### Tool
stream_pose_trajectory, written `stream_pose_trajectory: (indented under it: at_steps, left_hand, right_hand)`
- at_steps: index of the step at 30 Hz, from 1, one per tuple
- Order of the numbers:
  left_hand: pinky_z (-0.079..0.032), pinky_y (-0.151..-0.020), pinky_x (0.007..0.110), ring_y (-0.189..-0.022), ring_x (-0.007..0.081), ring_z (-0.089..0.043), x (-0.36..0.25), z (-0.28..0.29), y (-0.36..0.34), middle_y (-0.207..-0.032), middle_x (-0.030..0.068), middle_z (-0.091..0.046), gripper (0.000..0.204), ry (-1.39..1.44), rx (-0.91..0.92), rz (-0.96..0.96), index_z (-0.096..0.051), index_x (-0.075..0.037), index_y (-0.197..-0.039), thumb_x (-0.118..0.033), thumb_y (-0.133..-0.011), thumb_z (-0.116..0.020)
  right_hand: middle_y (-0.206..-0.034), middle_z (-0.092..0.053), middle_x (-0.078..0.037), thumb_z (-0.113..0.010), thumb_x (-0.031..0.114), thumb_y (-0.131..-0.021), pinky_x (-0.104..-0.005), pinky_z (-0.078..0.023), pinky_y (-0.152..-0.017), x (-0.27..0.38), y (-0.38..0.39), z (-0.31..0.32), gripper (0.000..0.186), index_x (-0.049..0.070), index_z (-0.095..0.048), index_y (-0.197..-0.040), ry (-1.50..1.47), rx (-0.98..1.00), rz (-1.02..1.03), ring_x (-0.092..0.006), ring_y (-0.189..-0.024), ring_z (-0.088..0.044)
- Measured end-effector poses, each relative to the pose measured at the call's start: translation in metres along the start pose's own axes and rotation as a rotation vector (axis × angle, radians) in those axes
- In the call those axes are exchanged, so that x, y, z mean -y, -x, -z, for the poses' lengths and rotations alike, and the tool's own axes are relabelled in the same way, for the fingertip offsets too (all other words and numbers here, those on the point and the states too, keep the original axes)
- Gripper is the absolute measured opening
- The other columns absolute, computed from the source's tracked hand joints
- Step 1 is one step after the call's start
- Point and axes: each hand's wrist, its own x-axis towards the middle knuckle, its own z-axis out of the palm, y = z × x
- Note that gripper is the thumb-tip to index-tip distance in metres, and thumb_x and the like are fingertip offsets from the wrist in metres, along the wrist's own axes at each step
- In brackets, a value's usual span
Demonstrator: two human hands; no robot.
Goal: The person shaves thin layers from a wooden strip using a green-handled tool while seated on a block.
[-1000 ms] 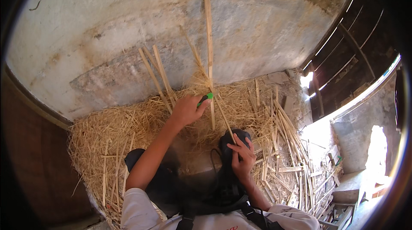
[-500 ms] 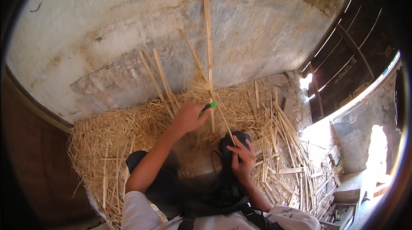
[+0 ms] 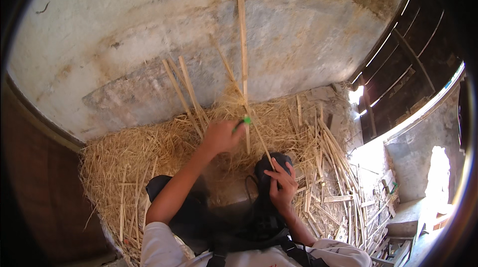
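My left hand [image 3: 224,135] is closed on a tool with a green-and-black handle [image 3: 244,121], held beside a thin bamboo strip [image 3: 262,142]; both hand and tool are blurred, and any blade is unclear. My right hand [image 3: 283,184] grips the strip's lower end over my dark-clad right knee [image 3: 276,158]. The strip slants up toward the wall, its far part amid pale shavings [image 3: 230,95]. A taller upright strip [image 3: 243,43] leans on the wall behind it.
Three strips [image 3: 176,84] lean on the stained wall [image 3: 124,28] at the left. Straw-like shavings [image 3: 117,157] cover the floor, with a pile of loose strips [image 3: 338,177] at the right. A dark slatted panel [image 3: 406,75] with bright gaps stands at the upper right.
My left hand and the green-handled tool have moved down and slightly right along the strip since a second ago, and are now blurred. My right hand stays in nearly the same place.
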Motion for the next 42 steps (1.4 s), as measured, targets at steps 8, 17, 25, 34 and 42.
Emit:
stream_pose_trajectory:
  at_steps: [8, 17, 25, 34, 42]
  left_hand:
    - [-0.044, -0.053, 0.047, -0.05, 0.0288, -0.056, 0.012, 0.011, -0.003, -0.057, 0.0125, -0.054, 0.056, 0.104, 0.132, -0.045, -0.072, -0.003, -0.093, -0.052, -0.114, -0.053]
    - [-0.05, -0.053, 0.047, -0.053, 0.0296, -0.063, 0.017, 0.022, -0.017, -0.057, 0.0118, -0.058, 0.056, -0.022, -0.05, 0.077, -0.073, -0.002, -0.092, -0.049, -0.113, -0.053]
    - [-0.047, -0.053, 0.046, -0.049, 0.0298, -0.057, 0.015, 0.011, -0.009, -0.058, 0.0125, -0.057, 0.057, 0.009, -0.071, -0.033, -0.073, -0.002, -0.091, -0.051, -0.113, -0.053]
    - [-0.046, -0.054, 0.048, -0.049, 0.029, -0.055, 0.005, 0.001, 0.003, -0.056, 0.0103, -0.054, 0.058, 0.092, 0.057, -0.122, -0.073, -0.002, -0.092, -0.052, -0.113, -0.053]
    - [-0.045, -0.053, 0.048, -0.047, 0.0297, -0.051, 0.005, 0.002, -0.005, -0.056, 0.0114, -0.052, 0.059, 0.128, 0.002, -0.022, -0.073, -0.001, -0.093, -0.052, -0.114, -0.052]
  right_hand:
    - [-0.131, -0.079, -0.014, -0.07, -0.008, -0.086, -0.0502, -0.043, -0.119, -0.003, 0.002, -0.004, 0.03, 0.012, -0.085, -0.102, -0.015, 0.0, 0.011, -0.0257, -0.122, -0.075]
    - [-0.13, -0.079, -0.016, -0.07, -0.008, -0.086, -0.0513, -0.043, -0.119, -0.002, 0.001, -0.004, 0.029, 0.011, -0.085, -0.101, -0.032, 0.004, -0.006, -0.0267, -0.122, -0.076]
    - [-0.131, -0.079, -0.015, -0.069, -0.009, -0.085, -0.0502, -0.044, -0.119, 0.002, 0.001, 0.0, 0.03, 0.012, -0.085, -0.1, -0.019, 0.004, 0.009, -0.0251, -0.121, -0.076]
    - [-0.13, -0.078, -0.018, -0.069, -0.009, -0.086, -0.0521, -0.043, -0.12, 0.001, -0.003, 0.0, 0.029, 0.01, -0.085, -0.101, -0.021, 0.012, -0.01, -0.0282, -0.123, -0.075]
    - [-0.132, -0.079, -0.015, -0.069, -0.009, -0.085, -0.0503, -0.043, -0.119, -0.005, 0.001, -0.002, 0.03, 0.012, -0.085, -0.101, -0.008, 0.0, 0.017, -0.0261, -0.12, -0.076]
